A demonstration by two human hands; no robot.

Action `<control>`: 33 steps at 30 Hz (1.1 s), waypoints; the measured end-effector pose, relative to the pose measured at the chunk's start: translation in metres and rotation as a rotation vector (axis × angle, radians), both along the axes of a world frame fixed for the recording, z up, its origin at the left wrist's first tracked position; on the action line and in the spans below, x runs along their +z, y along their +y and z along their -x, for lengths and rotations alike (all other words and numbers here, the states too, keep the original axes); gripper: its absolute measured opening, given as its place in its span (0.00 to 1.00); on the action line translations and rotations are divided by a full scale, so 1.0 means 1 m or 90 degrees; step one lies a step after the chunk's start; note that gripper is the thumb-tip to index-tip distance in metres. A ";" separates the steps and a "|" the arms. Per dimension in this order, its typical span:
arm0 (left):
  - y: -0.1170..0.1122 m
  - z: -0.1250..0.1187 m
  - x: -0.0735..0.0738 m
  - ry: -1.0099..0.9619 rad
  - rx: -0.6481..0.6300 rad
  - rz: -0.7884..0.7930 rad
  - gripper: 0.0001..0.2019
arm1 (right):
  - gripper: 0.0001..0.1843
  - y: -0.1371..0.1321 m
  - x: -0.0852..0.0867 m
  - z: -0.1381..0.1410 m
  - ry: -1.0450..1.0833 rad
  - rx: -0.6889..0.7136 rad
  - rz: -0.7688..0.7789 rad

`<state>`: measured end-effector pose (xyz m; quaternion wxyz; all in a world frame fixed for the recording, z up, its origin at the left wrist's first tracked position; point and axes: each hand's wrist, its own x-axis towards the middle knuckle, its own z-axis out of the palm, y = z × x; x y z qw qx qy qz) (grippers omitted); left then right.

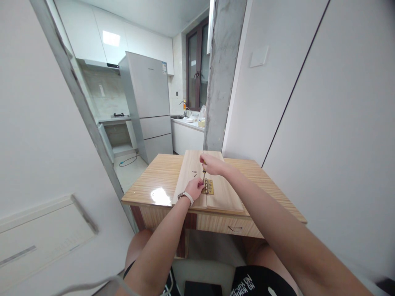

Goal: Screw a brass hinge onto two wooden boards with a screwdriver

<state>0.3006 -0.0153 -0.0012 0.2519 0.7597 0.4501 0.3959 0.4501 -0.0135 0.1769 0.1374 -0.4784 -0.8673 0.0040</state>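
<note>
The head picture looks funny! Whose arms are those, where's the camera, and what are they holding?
There's no robot here: these are a person's bare arms. The camera sits on their head, looking forward and down, so you see what they see.

On the brown, striped wooden table lie two flat, pale wooden boards, side by side. A gold-coloured metal hinge lies where they meet, and small dark metal screws lie nearby.

The right hand holds a slim yellow-and-black screwdriver, pointing down. The left hand is at the hinge, by the screwdriver's tip.
</note>
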 end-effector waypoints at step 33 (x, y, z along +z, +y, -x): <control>-0.008 0.000 0.103 -0.083 0.069 -0.246 0.22 | 0.13 -0.031 -0.104 -0.041 0.256 -0.229 -0.003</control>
